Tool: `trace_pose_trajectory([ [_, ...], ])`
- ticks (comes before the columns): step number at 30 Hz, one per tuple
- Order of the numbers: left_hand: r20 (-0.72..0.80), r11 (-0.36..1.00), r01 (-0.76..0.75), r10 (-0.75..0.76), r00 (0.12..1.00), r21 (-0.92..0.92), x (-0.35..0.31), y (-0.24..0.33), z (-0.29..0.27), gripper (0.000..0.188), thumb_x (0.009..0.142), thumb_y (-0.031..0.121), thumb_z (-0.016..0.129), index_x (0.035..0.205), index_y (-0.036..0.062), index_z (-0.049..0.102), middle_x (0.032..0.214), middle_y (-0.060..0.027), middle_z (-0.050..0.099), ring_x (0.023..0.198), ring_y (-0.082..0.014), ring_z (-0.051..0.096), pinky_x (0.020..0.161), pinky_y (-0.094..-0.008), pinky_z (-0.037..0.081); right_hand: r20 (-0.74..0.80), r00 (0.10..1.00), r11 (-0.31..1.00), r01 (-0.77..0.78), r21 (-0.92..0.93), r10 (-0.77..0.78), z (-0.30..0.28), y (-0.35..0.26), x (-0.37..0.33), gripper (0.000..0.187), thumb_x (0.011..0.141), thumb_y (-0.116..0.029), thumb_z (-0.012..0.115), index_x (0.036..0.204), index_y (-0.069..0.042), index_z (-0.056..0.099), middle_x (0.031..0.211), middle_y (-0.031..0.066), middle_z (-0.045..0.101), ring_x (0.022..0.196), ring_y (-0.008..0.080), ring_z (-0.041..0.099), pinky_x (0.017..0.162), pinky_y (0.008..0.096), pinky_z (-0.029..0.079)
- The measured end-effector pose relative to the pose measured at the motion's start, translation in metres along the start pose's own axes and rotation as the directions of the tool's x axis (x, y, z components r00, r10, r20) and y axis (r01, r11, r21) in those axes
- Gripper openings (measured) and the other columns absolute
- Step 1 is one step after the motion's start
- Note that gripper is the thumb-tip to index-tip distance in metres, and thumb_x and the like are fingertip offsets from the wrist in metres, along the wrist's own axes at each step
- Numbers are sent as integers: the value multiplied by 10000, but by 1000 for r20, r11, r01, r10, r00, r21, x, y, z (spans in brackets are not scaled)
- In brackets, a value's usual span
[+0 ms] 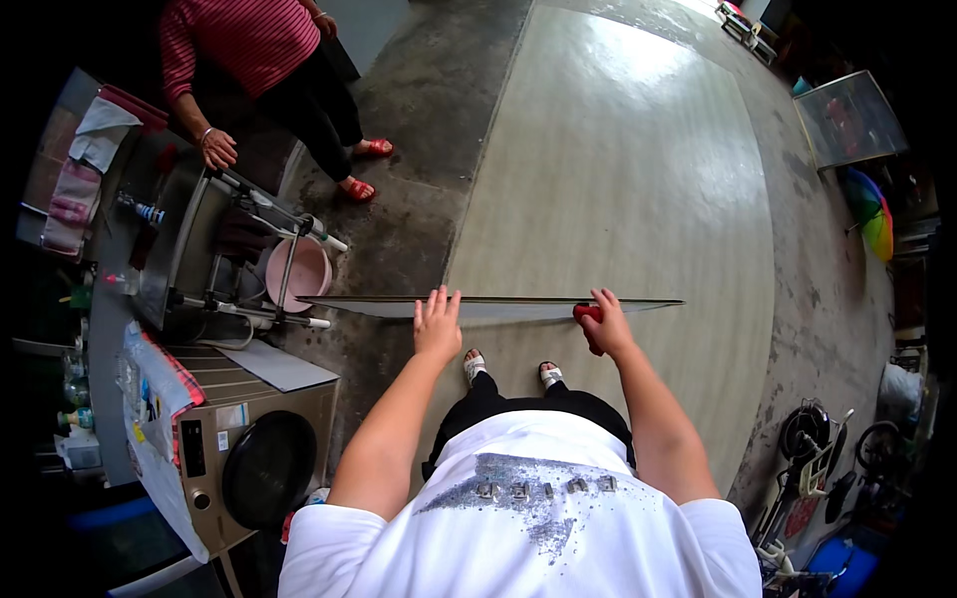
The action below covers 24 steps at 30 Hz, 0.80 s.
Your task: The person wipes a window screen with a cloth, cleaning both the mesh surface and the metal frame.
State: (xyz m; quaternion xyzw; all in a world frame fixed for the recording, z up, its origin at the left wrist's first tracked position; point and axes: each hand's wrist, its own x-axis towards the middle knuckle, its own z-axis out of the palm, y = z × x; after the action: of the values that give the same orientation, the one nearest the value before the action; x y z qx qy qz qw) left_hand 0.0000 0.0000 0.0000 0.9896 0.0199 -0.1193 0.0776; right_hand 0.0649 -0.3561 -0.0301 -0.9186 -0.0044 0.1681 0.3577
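Note:
A thin, flat, dark-edged panel (513, 311) stands upright in front of my feet, seen almost edge-on from above. My left hand (437, 326) lies against it left of the middle, with the fingers stretched out and their tips reaching past the top edge. Toward the panel's right end, my right hand (610, 327) is closed around a red object (591, 321), which touches or nearly touches the panel. Whether that object is a cloth or a tool I cannot make out. The panel's far face is hidden.
A person in a striped top (249, 40) rests a hand on a metal rack (289, 269) beside a pink basin (304, 271). A front-loading washing machine (264, 463) stands to my left. Right are another framed panel (849, 120), a rainbow umbrella (870, 214) and a bicycle (805, 448).

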Motion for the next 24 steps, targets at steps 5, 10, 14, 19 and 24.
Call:
trace_pose_trajectory([
  [5,-33,987,7,-12,999,-162,-3,-21,-3,716,768,101,590,1438,120,339,1500,-132,316,1405,-282,260,1148,-459,188,36,995,660,-87,747,91,-44,0,-1,654,866,-162,635,1440,-71,336,1376,145,457,1200,235,497,959,356,457],
  [10,-193,826,-26,-100,976,-563,0,-40,27,663,774,39,512,1419,78,365,1438,-187,395,1368,-326,325,1119,-421,268,42,960,329,-136,934,277,-62,29,-6,514,922,-169,582,1393,-53,410,1303,141,515,1095,226,555,896,359,494],
  [14,-268,759,-86,-120,956,-646,2,-40,37,616,768,5,474,1380,52,419,1375,-230,454,1320,-363,389,1087,-405,324,-59,935,463,-118,879,351,-43,69,4,419,948,-191,545,1338,-57,470,1196,124,583,985,216,591,831,347,517],
  [19,-274,754,-64,-157,949,-654,2,-42,39,583,767,-10,461,1349,33,456,1350,-225,484,1308,-358,408,1081,-396,332,-70,930,743,-242,624,361,-49,35,10,358,934,-184,529,1257,-32,543,1100,111,634,911,200,609,780,333,513],
  [24,-253,734,-29,-197,947,-678,3,-36,37,559,790,-19,448,1347,10,458,1349,-191,504,1334,-323,391,1087,-367,315,-79,912,790,-302,534,402,-50,6,1,353,911,-188,525,1231,-50,574,1034,125,662,891,211,621,782,339,509],
])
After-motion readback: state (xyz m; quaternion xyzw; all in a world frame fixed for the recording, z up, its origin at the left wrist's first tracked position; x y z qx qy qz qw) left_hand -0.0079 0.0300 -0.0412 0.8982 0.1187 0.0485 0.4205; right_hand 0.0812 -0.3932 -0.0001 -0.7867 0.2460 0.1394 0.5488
